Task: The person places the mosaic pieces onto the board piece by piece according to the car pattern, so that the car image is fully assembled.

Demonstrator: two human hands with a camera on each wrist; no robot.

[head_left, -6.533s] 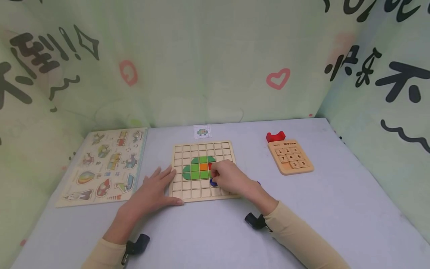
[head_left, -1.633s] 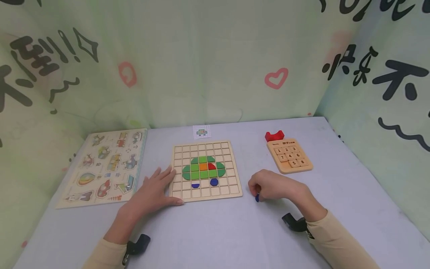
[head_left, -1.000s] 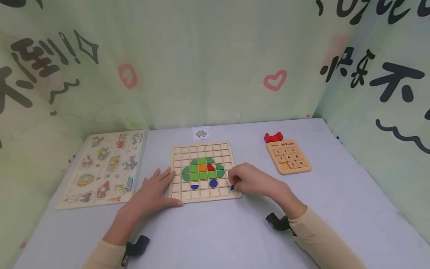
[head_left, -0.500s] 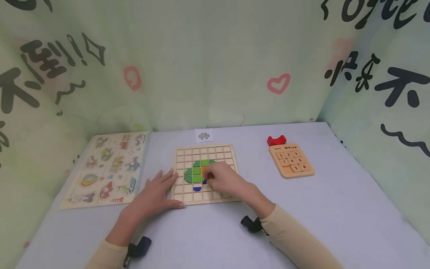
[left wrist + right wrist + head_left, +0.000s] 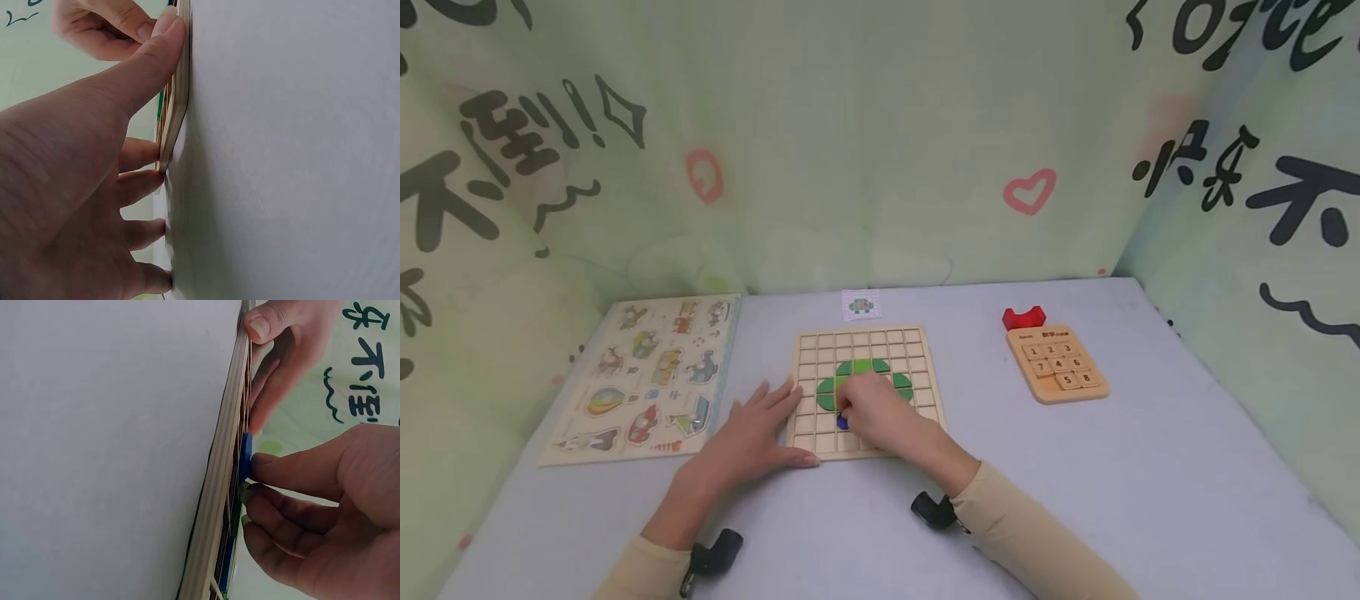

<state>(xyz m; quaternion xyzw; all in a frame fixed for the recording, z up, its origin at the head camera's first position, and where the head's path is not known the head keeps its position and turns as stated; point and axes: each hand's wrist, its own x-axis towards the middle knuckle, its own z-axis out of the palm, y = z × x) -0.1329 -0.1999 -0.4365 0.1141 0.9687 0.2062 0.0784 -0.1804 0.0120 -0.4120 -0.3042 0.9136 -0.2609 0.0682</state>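
Observation:
A wooden grid board (image 5: 820, 340) lies in the middle of the table with green tiles (image 5: 863, 366) set in its cells. My left hand (image 5: 748, 442) spreads its straight fingers along the board's left edge, and its thumb rests on the front edge near the corner. Over the board's lower middle, my right hand (image 5: 887, 417) pinches a small blue piece (image 5: 245, 456) at the grid surface. In the right wrist view the thumb touches that piece and the fingertips sit close beside it. The right hand hides the orange and red tiles and the blue disc.
A picture puzzle board (image 5: 655, 379) lies at the left. Behind the grid board is a small pattern card (image 5: 861, 305). To the right are a wooden number puzzle (image 5: 1057, 364) and a red notched block (image 5: 1024, 317). Curtains with writing enclose the back and sides.
The right hand picked up a blue piece from the table right of the board and carried it left onto the grid. The left hand stays at the board's edge. The view shifted slightly.

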